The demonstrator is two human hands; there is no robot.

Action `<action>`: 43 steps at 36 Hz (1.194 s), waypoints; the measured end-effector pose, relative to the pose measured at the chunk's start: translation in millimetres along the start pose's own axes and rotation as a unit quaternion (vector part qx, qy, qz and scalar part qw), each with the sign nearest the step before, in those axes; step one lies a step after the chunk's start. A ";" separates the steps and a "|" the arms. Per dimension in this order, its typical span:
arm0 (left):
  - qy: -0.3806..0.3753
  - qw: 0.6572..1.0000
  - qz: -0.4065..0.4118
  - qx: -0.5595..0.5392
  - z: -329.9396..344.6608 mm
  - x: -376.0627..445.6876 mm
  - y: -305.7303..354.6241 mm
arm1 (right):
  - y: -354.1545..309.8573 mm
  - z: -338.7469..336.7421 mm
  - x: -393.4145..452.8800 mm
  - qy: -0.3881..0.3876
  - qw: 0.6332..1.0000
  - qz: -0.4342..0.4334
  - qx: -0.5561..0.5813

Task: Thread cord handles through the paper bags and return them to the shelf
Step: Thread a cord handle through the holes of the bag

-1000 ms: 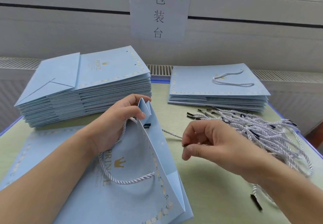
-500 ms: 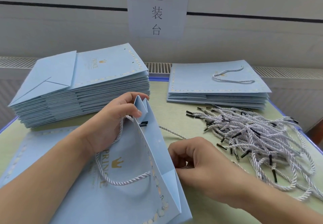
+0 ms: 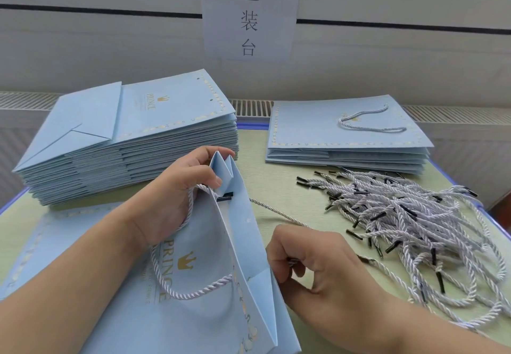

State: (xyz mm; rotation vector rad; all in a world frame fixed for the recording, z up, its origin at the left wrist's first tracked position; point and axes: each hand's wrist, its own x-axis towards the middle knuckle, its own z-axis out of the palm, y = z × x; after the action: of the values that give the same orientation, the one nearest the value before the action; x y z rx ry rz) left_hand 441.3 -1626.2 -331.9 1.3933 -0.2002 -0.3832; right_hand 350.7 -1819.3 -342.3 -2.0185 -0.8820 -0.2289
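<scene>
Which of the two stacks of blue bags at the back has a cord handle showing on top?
The shorter stack on the right: a white cord handle loops across its top bag. The taller stack on the left shows only bare punched holes.

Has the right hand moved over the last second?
Yes. The right hand dropped toward the camera, away from the cord pile, to the held bag.

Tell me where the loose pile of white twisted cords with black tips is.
In the head view, the pile of white twisted cords lies on the table's right side, just in front of the shorter stack of light-blue paper bags and beyond the right hand.
</scene>
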 end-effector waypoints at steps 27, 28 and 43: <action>-0.056 0.998 0.000 -0.020 -8.7 -0.9 -1.7 | 5.8 0.8 3.3 -0.011 0.945 0.236 0.227; -0.056 0.998 0.000 -0.023 -8.6 -0.7 -1.9 | 5.6 -1.3 3.3 -0.023 0.945 0.241 0.218; -0.055 0.997 -0.005 -0.049 -9.7 -1.0 -0.9 | 0.4 7.3 1.3 -0.058 0.947 0.233 0.215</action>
State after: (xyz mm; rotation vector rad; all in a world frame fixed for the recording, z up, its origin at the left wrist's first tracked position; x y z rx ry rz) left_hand 443.7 -1617.1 -334.4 1.2785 -0.2619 -0.4721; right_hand 350.7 -1813.0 -346.3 -1.7712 -0.4479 0.3253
